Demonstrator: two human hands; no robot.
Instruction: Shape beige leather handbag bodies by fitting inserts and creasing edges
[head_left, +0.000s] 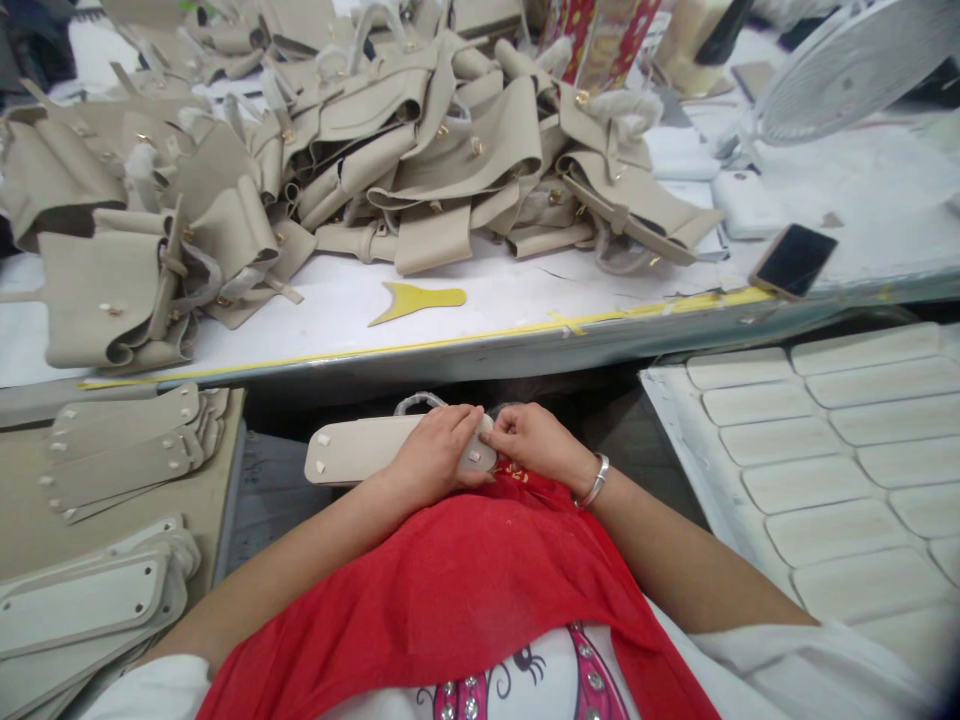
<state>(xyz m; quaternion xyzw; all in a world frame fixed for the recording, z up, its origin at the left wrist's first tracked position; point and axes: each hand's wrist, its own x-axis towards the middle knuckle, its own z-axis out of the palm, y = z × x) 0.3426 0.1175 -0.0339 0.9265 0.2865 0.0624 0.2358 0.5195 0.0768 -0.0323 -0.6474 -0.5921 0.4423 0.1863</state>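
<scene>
A beige handbag (367,447) lies in my lap with its long, rounded base panel facing up. Small white-covered studs show near both ends of the panel, and a plastic-wrapped handle (420,401) loops out behind it. My left hand (439,450) lies across the panel's right half, its fingers together and gripping it. At the right end, my right hand (541,442) has curled fingers, thumb and forefinger pinching at the panel's edge. Whatever lies between those fingertips is too small to make out. Part of the bag below the panel is hidden.
Beige bag pieces (450,150) are heaped on the white table. Along its front lie a yellow scraper (416,300) and a phone (795,262). Stacked panels (124,440) lie left; rows of pale panels cover a board (667,400) at right. A fan (855,75) stands behind.
</scene>
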